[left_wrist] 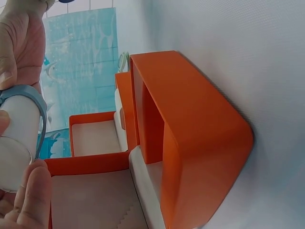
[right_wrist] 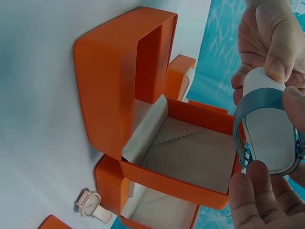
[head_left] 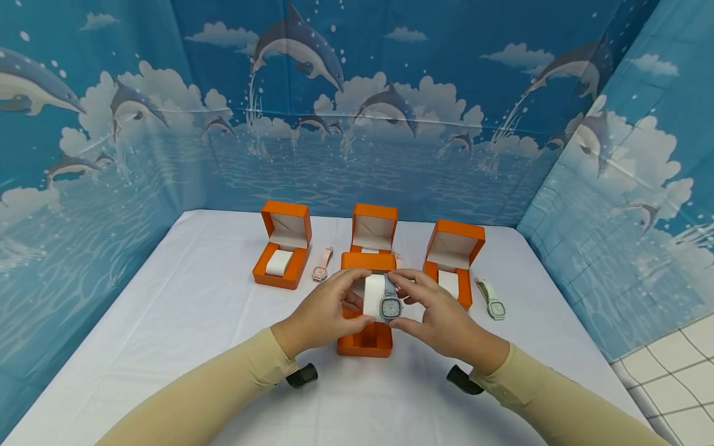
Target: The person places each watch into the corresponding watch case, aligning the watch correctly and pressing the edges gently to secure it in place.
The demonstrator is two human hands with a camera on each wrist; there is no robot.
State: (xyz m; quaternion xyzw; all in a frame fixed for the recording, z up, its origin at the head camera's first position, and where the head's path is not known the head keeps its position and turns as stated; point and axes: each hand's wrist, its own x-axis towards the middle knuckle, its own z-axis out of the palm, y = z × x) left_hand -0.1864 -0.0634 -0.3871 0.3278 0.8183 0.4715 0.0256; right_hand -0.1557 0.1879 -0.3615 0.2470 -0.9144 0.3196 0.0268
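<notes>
Over the front orange watch box (head_left: 365,353), whose lid stands up, my two hands hold a white watch cushion (head_left: 374,296) with a blue-grey wristwatch (head_left: 392,308) at its right end. My left hand (head_left: 320,310) grips the cushion's left end between thumb and fingers. The right hand (head_left: 443,313) pinches the watch from the other side, its thumb below and fingers above. In the right wrist view, the blue-grey strap (right_wrist: 262,99) loops round the cushion (right_wrist: 269,136), standing off it on one side. The box's orange lower compartment (left_wrist: 153,124) has no cushion in it.
Behind stand three more open orange boxes, at left (head_left: 279,277), middle (head_left: 375,212) and right (head_left: 467,232), each with a white cushion. A pink watch (head_left: 322,265) lies by the left box, a pale green watch (head_left: 492,300) by the right one. White cloth (head_left: 223,353) covers the table.
</notes>
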